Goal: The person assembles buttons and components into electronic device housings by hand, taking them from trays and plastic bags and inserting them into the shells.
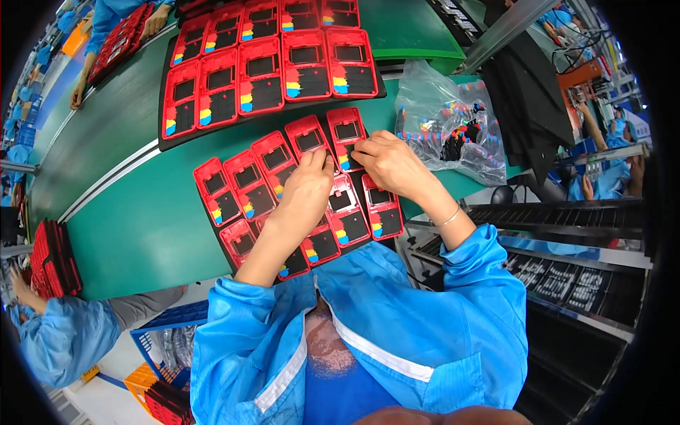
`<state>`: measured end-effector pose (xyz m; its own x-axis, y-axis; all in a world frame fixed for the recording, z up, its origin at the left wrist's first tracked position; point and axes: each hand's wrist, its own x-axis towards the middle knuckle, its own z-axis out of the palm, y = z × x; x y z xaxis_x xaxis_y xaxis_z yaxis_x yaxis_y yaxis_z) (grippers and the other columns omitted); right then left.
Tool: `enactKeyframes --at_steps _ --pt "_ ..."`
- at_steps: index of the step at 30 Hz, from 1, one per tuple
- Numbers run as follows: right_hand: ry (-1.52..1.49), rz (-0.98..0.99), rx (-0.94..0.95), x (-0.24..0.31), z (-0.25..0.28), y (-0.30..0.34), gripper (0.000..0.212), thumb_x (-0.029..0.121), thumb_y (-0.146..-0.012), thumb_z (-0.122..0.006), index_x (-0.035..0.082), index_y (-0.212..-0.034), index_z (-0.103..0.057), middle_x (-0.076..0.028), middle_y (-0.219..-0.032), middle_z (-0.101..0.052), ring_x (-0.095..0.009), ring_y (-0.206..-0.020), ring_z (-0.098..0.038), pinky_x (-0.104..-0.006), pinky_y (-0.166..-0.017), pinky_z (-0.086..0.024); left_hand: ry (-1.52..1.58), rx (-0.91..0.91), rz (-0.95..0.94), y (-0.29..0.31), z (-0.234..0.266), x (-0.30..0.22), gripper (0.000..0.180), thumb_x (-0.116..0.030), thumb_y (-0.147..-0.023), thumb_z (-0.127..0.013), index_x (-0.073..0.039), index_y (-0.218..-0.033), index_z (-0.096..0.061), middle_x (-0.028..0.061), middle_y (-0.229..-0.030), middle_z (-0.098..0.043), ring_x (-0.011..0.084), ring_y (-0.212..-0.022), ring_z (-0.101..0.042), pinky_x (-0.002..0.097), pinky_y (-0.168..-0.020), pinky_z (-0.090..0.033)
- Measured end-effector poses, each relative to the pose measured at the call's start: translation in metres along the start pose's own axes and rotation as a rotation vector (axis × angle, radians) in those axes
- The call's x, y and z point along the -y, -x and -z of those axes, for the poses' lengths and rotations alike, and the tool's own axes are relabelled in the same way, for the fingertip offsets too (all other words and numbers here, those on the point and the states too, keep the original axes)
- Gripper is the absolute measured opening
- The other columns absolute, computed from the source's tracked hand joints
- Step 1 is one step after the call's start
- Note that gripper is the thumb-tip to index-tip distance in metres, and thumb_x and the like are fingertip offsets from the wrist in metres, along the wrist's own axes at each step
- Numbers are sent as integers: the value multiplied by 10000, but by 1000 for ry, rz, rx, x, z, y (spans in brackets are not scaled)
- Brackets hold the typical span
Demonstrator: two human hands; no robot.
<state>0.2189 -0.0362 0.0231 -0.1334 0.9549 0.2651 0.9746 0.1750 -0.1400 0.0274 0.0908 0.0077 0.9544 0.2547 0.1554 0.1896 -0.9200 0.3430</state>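
Note:
Red plastic housings with dark windows and yellow, blue and red pieces lie in two rows on a black tray before me. My left hand (306, 191) bends over the upper row, fingers close together, its fingertips at the lower half of one red housing (304, 131). Bunched at the lower right of the end housing (347, 131), the fingers of my right hand (388, 163) touch its black panel. Whatever small thing either hand may pinch is hidden. My left forearm covers part of the lower row.
Beyond stands a second black tray (276, 108) filled with red housings. A clear plastic bag (453, 127) of small coloured pieces sits right on the green table (134, 241). Stacked red housings (53, 258) stand at the left edge. Co-workers' hands (152, 23) show far left.

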Motion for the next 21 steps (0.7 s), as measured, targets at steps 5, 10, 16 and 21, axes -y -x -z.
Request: enactKeyframes --at_steps 5,10,16,21 --pt "12 36 -41 -2 -3 -1 202 109 -725 -711 41 -913 -691 -70 -871 -646 -269 -863 -658 -373 -861 -514 -34 130 55 -2 -4 -3 490 68 -764 -669 110 -1252 -648 242 -1235 -630 372 -1193 -609 397 -1003 -552" --pt "-36 52 -65 1 -6 5 183 90 -734 -713 46 -906 -672 -86 -870 -643 -285 -857 -656 -385 -842 -519 -65 -117 -63 8 -14 7 453 66 -775 -682 109 -1224 -654 276 -1249 -662 395 -1205 -644 427 -1039 -538" --pt "-151 -9 -31 5 9 -4 287 -8 -779 -695 22 -1062 -731 -117 -1081 -726 -303 -1015 -686 -414 -936 -537 283 -244 23 24 13 27 442 74 -845 -578 4 -1269 -680 226 -1292 -682 366 -1198 -667 437 -1045 -540" --pt "-145 157 -85 25 0 -31 352 5 -750 -698 0 -1102 -719 -115 -1141 -711 -303 -1076 -670 -417 -991 -513 165 -137 100 56 40 43 425 78 -843 -593 9 -1250 -693 224 -1291 -683 378 -1224 -649 443 -1072 -527"
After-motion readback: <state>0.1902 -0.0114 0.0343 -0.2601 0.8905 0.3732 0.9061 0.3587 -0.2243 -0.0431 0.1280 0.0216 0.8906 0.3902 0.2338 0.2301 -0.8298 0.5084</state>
